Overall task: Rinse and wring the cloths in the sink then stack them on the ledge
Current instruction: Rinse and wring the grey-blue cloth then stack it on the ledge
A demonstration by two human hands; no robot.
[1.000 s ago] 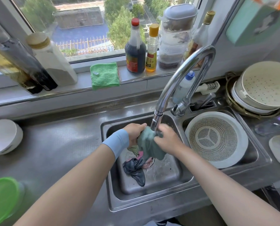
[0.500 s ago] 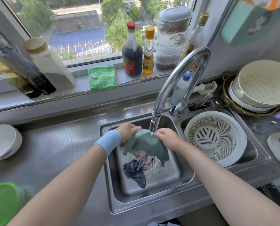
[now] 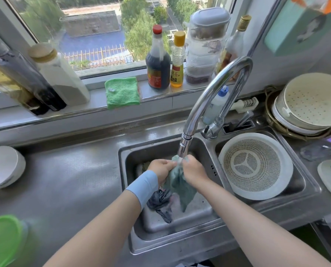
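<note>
A wet teal cloth [image 3: 180, 186] hangs bunched under the faucet spout [image 3: 183, 146], with water running onto its top. My left hand [image 3: 160, 168] grips its upper left part and my right hand [image 3: 193, 169] grips its upper right, the two hands close together. Below them a dark grey cloth [image 3: 158, 201] lies crumpled on the floor of the left sink basin [image 3: 126, 189], with a bit of pink cloth beside it. A folded green cloth [image 3: 122, 92] lies on the window ledge [image 3: 83, 110].
A white colander [image 3: 255, 166] fills the right basin. Sauce bottles [image 3: 157, 60], stacked containers and large jars stand along the ledge. White strainers [image 3: 310, 101] are piled at the right, a white bowl [image 3: 3, 166] and a green lid [image 3: 3, 239] at the left.
The cloth, spread wide between my hands half a second ago, is now gathered into a bunch under the spout as my hands came together.
</note>
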